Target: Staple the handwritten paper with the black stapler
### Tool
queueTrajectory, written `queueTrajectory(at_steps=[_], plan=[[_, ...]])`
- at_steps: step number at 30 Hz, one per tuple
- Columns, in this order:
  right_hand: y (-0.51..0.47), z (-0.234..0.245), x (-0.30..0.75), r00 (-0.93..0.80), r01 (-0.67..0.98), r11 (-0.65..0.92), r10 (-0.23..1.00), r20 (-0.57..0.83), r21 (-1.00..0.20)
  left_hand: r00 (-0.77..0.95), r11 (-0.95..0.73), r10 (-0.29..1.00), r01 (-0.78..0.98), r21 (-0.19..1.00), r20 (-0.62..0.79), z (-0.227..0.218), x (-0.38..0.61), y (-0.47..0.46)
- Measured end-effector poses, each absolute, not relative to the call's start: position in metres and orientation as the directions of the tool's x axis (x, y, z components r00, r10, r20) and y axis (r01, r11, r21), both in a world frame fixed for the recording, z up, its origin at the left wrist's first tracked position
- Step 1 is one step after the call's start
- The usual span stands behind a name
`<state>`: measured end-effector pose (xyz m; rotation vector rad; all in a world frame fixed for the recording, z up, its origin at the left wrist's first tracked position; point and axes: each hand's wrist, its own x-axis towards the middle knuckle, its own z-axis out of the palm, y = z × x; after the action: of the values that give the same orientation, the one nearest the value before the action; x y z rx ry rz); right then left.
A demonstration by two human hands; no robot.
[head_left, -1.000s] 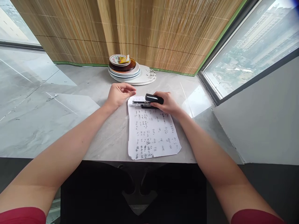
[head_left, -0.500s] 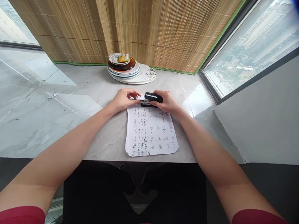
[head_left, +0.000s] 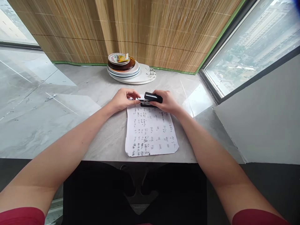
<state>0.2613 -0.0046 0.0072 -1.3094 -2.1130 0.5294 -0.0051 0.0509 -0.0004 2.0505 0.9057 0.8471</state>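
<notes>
A black stapler (head_left: 153, 97) lies over the far part of a handwritten paper sheet (head_left: 152, 131), its top raised and a metallic strip showing inside. My right hand (head_left: 164, 100) is closed round the stapler's right end, thumb on the near side. At the left end, my left hand (head_left: 124, 99) has its thumb and forefinger bent together against the stapler's tip. Whether a small piece sits between those fingertips is too fine to make out. The sheet lies flat with its writing sideways, its near edge slightly torn.
Behind my hands, a stack of plates (head_left: 124, 73) stands on the grey marble-look tabletop (head_left: 98, 81), with a small yellow packet (head_left: 123, 58) on top. Silvery scraps (head_left: 51, 97) lie to the left. A bamboo blind (head_left: 131, 28) hangs at the back; a window and white wall are on the right.
Both hands and the stapler hold nearly the same pose. The whole view has shifted very slightly.
</notes>
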Motion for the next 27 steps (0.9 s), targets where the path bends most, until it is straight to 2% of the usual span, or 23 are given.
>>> queueTrajectory(at_steps=[10, 14, 22, 27], plan=[[-0.004, 0.006, 0.261, -0.344, 0.669, 0.448, 0.894, 0.288, -0.593, 0.565, -0.485, 0.788, 0.321, 0.814, 0.247, 0.005, -0.004, 0.047], [-0.005, 0.008, 0.261, -0.322, 0.666, 0.423, 0.906, 0.276, -0.615, 0.567, -0.517, 0.778, 0.331, 0.79, 0.271, 0.006, -0.009, 0.049], [-0.002, 0.011, 0.286, -0.261, 0.603, 0.435, 0.899, 0.351, -0.668, 0.54, -0.57, 0.761, 0.29, 0.769, 0.36, 0.009, -0.02, 0.05], [-0.008, 0.015, 0.274, -0.348, 0.541, 0.532, 0.847, 0.403, -0.651, 0.543, -0.628, 0.724, 0.263, 0.733, 0.426, 0.01, -0.012, 0.045]])
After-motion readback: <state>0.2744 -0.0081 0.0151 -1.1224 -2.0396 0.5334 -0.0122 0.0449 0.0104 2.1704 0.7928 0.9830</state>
